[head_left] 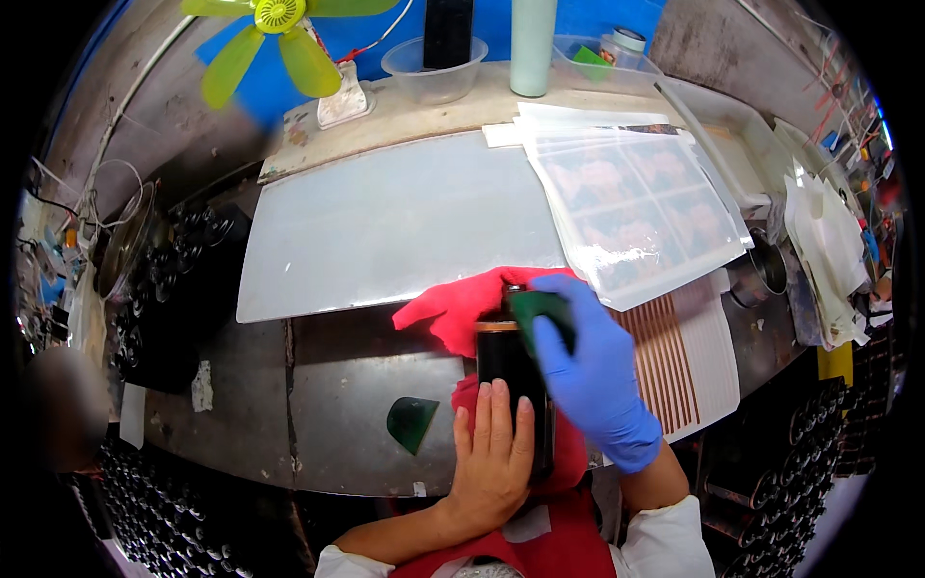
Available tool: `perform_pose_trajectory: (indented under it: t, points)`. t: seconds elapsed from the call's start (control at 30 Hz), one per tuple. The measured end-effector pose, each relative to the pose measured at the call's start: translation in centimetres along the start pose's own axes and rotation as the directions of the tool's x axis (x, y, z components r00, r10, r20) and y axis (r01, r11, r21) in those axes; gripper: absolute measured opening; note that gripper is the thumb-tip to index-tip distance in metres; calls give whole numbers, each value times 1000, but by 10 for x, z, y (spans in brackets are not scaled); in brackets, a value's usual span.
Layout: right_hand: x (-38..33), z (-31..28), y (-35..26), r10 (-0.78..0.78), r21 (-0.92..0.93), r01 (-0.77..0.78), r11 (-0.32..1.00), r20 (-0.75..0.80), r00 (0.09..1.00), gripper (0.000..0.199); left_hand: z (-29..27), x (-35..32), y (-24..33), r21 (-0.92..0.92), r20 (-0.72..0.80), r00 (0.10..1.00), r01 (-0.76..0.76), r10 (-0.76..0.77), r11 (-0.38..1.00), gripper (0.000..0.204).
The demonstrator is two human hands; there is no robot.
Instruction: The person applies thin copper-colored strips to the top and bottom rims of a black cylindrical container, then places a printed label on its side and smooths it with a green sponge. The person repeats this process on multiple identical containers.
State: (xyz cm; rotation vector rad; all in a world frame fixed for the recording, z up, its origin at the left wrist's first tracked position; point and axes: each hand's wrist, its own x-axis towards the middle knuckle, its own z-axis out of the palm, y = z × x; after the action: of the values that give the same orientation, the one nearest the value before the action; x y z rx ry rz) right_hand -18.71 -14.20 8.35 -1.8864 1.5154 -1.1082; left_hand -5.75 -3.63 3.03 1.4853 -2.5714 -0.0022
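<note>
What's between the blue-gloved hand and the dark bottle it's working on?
In the head view, a dark green pad sits under the gloved right hand, pressed against the dark bottle. The bare left hand rests directly on the bottle's lower part.

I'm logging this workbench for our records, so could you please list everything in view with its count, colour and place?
Dark bottle: one, black with a copper band, lying at bench centre under both hands.
Red cloth: one, under and behind the bottle.
Green pad: one, pressed on the bottle by the right hand.
Green scrap: one, on the bench, left of the bottle.
White sheet: one, large, mid-bench.
Printed label sheets: a stack, glossy, right of the white sheet.
Striped sheets: a few, copper-lined, right of the bottle.
Fan: one, yellow-green, top left.
Clear bowl: one, top centre.
Pale cylinder: one, beside the bowl.
Left hand: bare, flat on the bottle.
Right hand: blue glove, holding the pad.
</note>
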Motion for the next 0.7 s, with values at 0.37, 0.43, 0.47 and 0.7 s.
perform_pose_trajectory:
  t: [0.37,0.43,0.47,0.7]
  points:
    - [-28,-10,62,387,513,-337,789,11,922,31,20,-18,-37,-739,114,990,137,-78,660,124]
    - [-23,-20,46,299,453,-234,860,-75,951,31,11,-20,-29,-656,5,993,94,-120,749,128]
    - [-18,-21,29,267,391,-223,893,-60,962,31,14,-18,-24,-628,-91,989,33,-115,778,129]
    - [-13,-2,32,204,340,-188,921,-9,979,30,31,-11,-30,-836,2,991,75,-134,543,142]
